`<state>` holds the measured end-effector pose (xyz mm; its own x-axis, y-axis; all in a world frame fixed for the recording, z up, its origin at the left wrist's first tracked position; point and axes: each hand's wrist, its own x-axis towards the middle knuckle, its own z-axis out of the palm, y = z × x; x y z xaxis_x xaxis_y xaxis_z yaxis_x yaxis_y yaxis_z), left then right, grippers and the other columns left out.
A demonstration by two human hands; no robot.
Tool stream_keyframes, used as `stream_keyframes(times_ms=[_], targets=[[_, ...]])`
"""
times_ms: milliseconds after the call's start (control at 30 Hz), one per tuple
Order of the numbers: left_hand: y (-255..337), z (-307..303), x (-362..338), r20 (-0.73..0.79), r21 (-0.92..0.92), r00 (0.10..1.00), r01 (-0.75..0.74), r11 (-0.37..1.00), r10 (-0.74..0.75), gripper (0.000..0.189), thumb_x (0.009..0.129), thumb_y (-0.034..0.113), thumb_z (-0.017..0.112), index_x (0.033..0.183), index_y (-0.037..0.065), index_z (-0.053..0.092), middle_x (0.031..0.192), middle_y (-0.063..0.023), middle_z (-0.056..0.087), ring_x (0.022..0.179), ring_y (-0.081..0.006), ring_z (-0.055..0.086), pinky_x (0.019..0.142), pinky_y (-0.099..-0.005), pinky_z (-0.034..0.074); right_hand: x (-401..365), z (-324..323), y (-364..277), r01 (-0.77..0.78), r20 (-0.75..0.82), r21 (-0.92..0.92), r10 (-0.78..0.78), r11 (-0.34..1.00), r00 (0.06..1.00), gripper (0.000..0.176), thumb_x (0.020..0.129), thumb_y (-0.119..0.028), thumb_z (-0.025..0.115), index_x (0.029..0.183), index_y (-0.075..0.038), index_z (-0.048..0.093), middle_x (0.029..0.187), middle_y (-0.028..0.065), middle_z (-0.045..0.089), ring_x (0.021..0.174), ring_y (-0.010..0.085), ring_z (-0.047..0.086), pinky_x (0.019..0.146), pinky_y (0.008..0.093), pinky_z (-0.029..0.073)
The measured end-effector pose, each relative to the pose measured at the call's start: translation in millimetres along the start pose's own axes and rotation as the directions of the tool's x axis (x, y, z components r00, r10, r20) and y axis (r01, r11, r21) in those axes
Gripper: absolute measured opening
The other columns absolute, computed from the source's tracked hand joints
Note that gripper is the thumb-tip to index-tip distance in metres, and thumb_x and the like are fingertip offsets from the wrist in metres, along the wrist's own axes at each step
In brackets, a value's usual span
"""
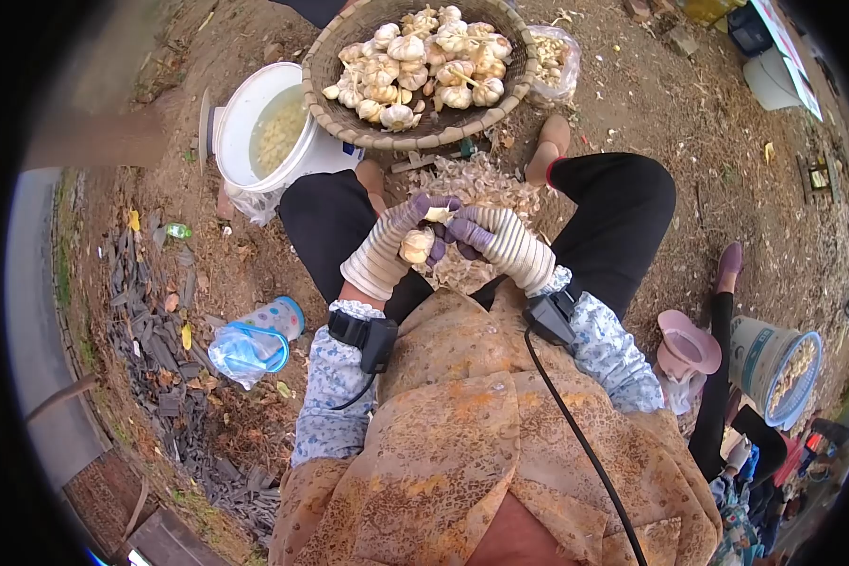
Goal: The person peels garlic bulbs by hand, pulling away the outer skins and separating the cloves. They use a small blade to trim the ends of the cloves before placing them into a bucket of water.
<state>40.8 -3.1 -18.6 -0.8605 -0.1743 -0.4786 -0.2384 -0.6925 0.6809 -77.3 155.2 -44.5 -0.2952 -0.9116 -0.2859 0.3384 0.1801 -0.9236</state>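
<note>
Both hands wear striped whitish gloves with purple fingertips and meet over my lap. My left hand [396, 243] is closed around a garlic bulb [416, 247], which shows below its fingers. The fingers of my right hand [496, 240] are bent together against those of the left. A pale piece of garlic [438, 215] sits between the two sets of fingertips, pinched by the right. Beneath the hands, a heap of papery garlic skins [472, 189] covers the ground between my feet. A woven basket [423, 141] full of whole garlic bulbs [407, 47] stands just ahead.
Left of the basket is a white bucket [226, 141] with peeled cloves in liquid. A plastic bag of cloves [566, 61] lies to its right. A blue-rimmed container [283, 319] rests at left. Another person's leg [717, 358], a pink hat [689, 341] and a clove bucket [755, 354] are at right.
</note>
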Motion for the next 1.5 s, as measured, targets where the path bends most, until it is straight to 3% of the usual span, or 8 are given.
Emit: stream_keyframes(times_ms=[233,367,433,700,833,900,1100,1500], targets=[[10.1,-9.0,-2.7,-0.158,0.324,0.981,-0.055,0.944,0.111,0.030,0.089,0.016,0.068,0.113,-0.003,0.066,0.073,-0.0045,0.062,0.063,-0.0117,0.061,0.055,-0.0230,0.048,0.7,-11.1,-9.7,-0.055,0.069,-0.044,0.058,0.998,0.996,0.030,0.098,-0.031,0.056,0.099,-0.003,0.067,0.067,-0.0020,0.055,0.059,0.0065,0.047,0.055,0.0234,0.038],[-3.8,-21.1,8.0,-0.125,0.745,0.956,-0.087,0.662,0.267,0.034,0.083,0.013,0.071,0.115,0.001,0.066,0.090,-0.0092,0.066,0.071,-0.0178,0.065,0.062,-0.0285,0.051,9.9,-5.4,-1.1,0.018,-0.068,-0.368,-0.046,0.930,0.997,0.033,0.098,-0.031,0.056,0.101,0.001,0.065,0.068,0.0033,0.059,0.063,0.0103,0.054,0.059,0.0272,0.045],[-6.5,-24.7,13.1,0.198,0.976,0.890,-0.216,-0.003,0.411,0.037,0.078,0.013,0.073,0.113,0.008,0.067,0.102,-0.0142,0.066,0.081,-0.0283,0.066,0.071,-0.0360,0.053,16.8,-1.5,11.4,0.092,-0.060,-0.484,-0.138,0.870,0.989,0.032,0.097,-0.030,0.057,0.101,0.001,0.063,0.070,0.0119,0.063,0.065,0.0222,0.061,0.062,0.0337,0.048],[9.2,-13.7,3.8,0.201,0.960,0.955,-0.147,-0.238,0.217,0.038,0.075,0.013,0.073,0.113,0.010,0.068,0.106,-0.0182,0.065,0.096,-0.0334,0.064,0.082,-0.0403,0.053,20.0,0.7,12.8,0.162,0.069,-0.820,-0.185,0.549,0.980,0.029,0.095,-0.030,0.059,0.100,-0.002,0.064,0.078,0.0222,0.064,0.076,0.0408,0.062,0.065,0.0445,0.050],[8.8,-18.5,0.8,0.320,0.890,0.887,-0.402,0.216,0.333,0.033,0.079,0.001,0.072,0.111,0.001,0.068,0.084,-0.0063,0.059,0.071,-0.0177,0.058,0.063,-0.0299,0.047,21.9,-9.6,19.6,0.111,-0.110,-0.791,-0.318,0.602,0.942,0.034,0.094,-0.033,0.060,0.100,0.001,0.064,0.075,0.0212,0.064,0.070,0.0379,0.063,0.063,0.0429,0.051],[14.8,-6.7,-7.5,-0.044,0.704,0.980,-0.107,0.702,0.193,0.034,0.081,0.002,0.071,0.115,0.000,0.067,0.084,-0.0028,0.059,0.069,-0.0114,0.057,0.061,-0.0248,0.045,18.3,-9.4,15.7,0.064,-0.194,-0.616,-0.230,0.785,0.954,0.032,0.094,-0.033,0.059,0.093,-0.002,0.066,0.068,0.0164,0.064,0.060,0.0334,0.062,0.058,0.0406,0.048],[-10.3,4.0,4.1,-0.097,0.480,0.964,-0.174,0.860,0.249,0.037,0.085,0.003,0.069,0.122,0.001,0.064,0.088,-0.0011,0.058,0.070,-0.0095,0.057,0.062,-0.0228,0.046,18.4,-1.6,-0.1,-0.086,-0.012,0.466,0.103,0.881,0.995,0.017,0.095,-0.020,0.060,0.096,-0.003,0.062,0.066,0.0012,0.058,0.041,0.0031,0.041,0.036,0.0186,0.028],[-12.6,11.3,0.5,-0.062,0.228,0.982,-0.163,0.960,0.181,0.040,0.091,0.015,0.066,0.128,0.000,0.059,0.089,-0.0054,0.065,0.072,-0.0138,0.063,0.066,-0.0249,0.051,12.0,-9.4,5.9,-0.122,-0.066,0.640,0.212,0.758,0.975,0.011,0.089,-0.016,0.065,0.095,-0.007,0.061,0.067,-0.0008,0.058,0.043,0.0029,0.041,0.040,0.0182,0.027]])
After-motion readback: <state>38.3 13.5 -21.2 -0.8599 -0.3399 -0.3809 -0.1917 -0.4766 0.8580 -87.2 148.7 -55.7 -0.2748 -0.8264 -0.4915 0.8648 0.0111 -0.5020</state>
